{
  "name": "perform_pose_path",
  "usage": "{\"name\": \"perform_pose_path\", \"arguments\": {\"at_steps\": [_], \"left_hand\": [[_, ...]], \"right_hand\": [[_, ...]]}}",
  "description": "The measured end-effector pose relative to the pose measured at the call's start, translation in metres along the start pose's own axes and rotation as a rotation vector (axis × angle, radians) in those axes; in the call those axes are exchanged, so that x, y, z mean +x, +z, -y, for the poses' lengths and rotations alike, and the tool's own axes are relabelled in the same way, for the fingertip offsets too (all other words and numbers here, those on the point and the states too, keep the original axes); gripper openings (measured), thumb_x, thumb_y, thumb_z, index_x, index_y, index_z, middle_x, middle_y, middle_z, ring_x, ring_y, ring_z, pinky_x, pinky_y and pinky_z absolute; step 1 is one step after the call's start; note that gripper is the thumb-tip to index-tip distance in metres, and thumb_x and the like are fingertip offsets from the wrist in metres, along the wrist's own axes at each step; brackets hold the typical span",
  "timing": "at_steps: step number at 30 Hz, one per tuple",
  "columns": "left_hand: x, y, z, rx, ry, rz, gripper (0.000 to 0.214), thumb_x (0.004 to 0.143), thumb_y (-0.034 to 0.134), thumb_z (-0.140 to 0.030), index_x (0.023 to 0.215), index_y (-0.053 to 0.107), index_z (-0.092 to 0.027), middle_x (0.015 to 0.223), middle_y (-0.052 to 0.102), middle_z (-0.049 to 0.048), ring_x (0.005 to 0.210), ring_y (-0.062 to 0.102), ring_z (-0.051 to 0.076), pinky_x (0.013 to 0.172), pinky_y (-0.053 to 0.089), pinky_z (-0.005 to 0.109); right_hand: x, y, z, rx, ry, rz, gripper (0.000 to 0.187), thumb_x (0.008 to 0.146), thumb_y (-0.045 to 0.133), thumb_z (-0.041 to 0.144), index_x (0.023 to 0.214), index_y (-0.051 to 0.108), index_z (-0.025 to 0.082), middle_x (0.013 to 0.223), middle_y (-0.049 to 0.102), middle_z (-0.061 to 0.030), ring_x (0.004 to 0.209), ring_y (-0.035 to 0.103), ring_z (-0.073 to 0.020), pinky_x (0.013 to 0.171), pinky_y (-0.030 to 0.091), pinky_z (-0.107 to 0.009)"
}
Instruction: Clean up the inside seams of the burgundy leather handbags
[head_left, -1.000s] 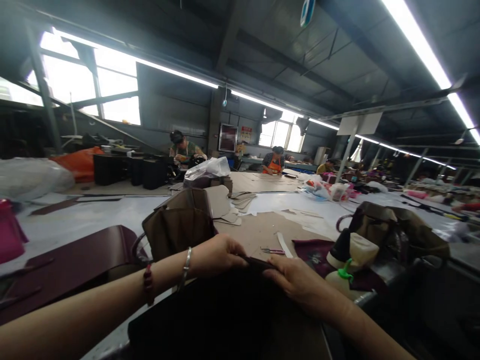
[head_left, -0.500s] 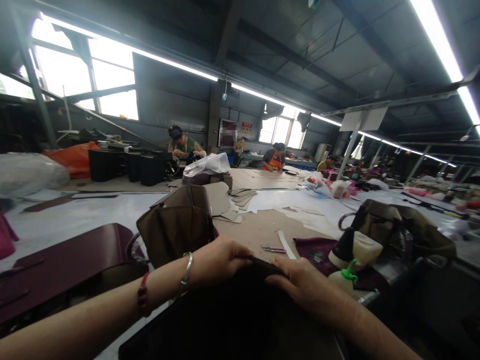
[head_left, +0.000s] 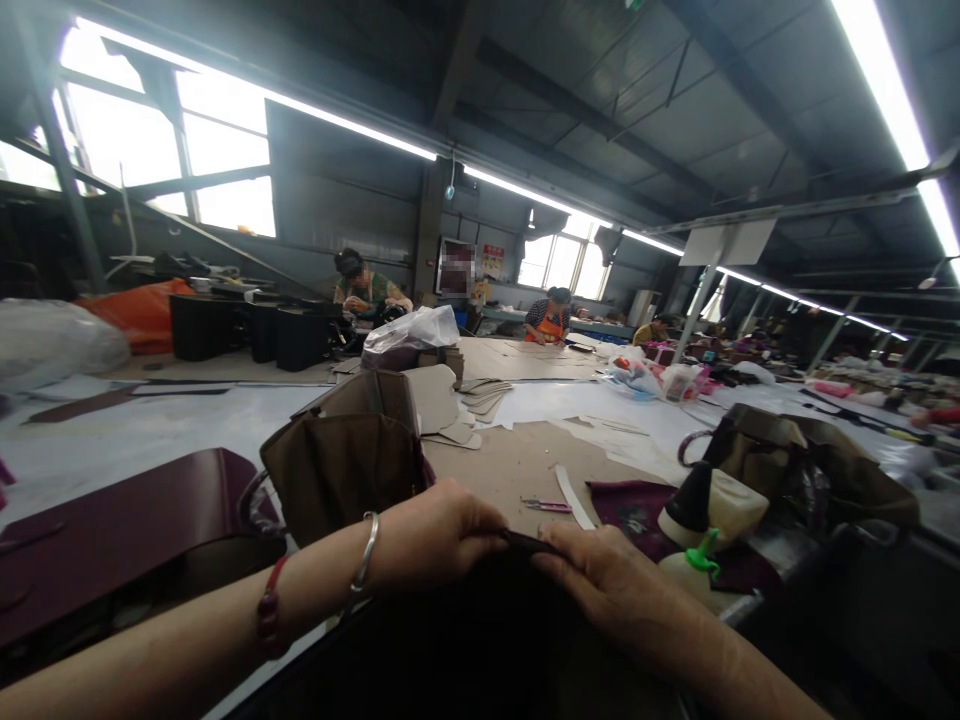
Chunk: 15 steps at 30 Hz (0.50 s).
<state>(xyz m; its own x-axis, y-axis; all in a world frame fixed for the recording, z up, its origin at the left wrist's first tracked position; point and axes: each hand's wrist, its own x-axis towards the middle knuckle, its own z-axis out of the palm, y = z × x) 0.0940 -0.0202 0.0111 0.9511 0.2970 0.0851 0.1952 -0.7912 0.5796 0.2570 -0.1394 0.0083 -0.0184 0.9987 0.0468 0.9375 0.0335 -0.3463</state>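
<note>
My left hand [head_left: 439, 535] and my right hand [head_left: 607, 585] both pinch the top edge of a black leather piece [head_left: 465, 650] that stands right in front of me. The fingers of each hand are curled over that edge, close together. My left wrist wears a silver bangle and a red bead bracelet. Just behind my left hand stands a brown bag [head_left: 345, 460] with an open top. The lower part of the black piece is in shadow.
A dark red leather panel [head_left: 127, 525] lies at the left. Glue bottles [head_left: 705, 540] and another brown bag [head_left: 802, 465] stand at the right. Small scissors [head_left: 546, 506] and cardboard patterns [head_left: 450, 405] lie on the table [head_left: 150, 430]. Other people work at far tables.
Both hands have stayed on the black piece's edge, and my right fingers have crept slightly left along it. The view has shifted a little.
</note>
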Motion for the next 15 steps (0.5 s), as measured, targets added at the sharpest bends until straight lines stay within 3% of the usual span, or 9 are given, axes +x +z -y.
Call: {"name": "perform_pose_path", "arguments": {"at_steps": [3, 8, 11, 15], "left_hand": [[0.004, 0.001, 0.003, -0.001, -0.006, 0.02, 0.026, 0.077, 0.045, -0.031, 0.078, 0.065, -0.013, 0.054, 0.053, -0.0018, 0.05, 0.041, 0.008, 0.047, 0.031, 0.015], [0.008, 0.003, -0.002, -0.036, 0.001, -0.014, 0.024, 0.076, 0.048, -0.032, 0.085, 0.064, -0.015, 0.064, 0.059, -0.0007, 0.057, 0.047, 0.009, 0.051, 0.032, 0.015], [0.011, 0.005, -0.008, 0.031, -0.02, -0.054, 0.026, 0.078, 0.043, -0.03, 0.075, 0.064, -0.015, 0.058, 0.057, -0.0001, 0.054, 0.046, 0.009, 0.05, 0.031, 0.016], [0.015, 0.01, -0.016, 0.1, 0.01, -0.097, 0.025, 0.077, 0.043, -0.03, 0.071, 0.063, -0.016, 0.059, 0.058, 0.0013, 0.055, 0.048, 0.01, 0.051, 0.032, 0.017]], "right_hand": [[0.001, 0.001, 0.0, 0.0, 0.007, -0.012, 0.028, 0.084, 0.036, 0.035, 0.072, 0.056, 0.018, 0.064, 0.056, -0.0003, 0.06, 0.049, -0.012, 0.054, 0.033, -0.021], [0.004, 0.0, -0.003, 0.038, 0.007, -0.013, 0.028, 0.084, 0.036, 0.035, 0.073, 0.056, 0.018, 0.064, 0.057, -0.0005, 0.059, 0.05, -0.0121, 0.054, 0.034, -0.021], [0.0, 0.001, -0.007, 0.127, 0.05, -0.03, 0.016, 0.077, 0.049, 0.033, 0.079, 0.057, 0.018, 0.073, 0.06, -0.0008, 0.068, 0.053, -0.0139, 0.061, 0.036, -0.022], [-0.01, 0.002, -0.011, 0.243, 0.143, -0.074, 0.019, 0.07, 0.058, 0.029, 0.085, 0.057, 0.019, 0.082, 0.061, -0.001, 0.077, 0.055, -0.0161, 0.066, 0.038, -0.023]]}}
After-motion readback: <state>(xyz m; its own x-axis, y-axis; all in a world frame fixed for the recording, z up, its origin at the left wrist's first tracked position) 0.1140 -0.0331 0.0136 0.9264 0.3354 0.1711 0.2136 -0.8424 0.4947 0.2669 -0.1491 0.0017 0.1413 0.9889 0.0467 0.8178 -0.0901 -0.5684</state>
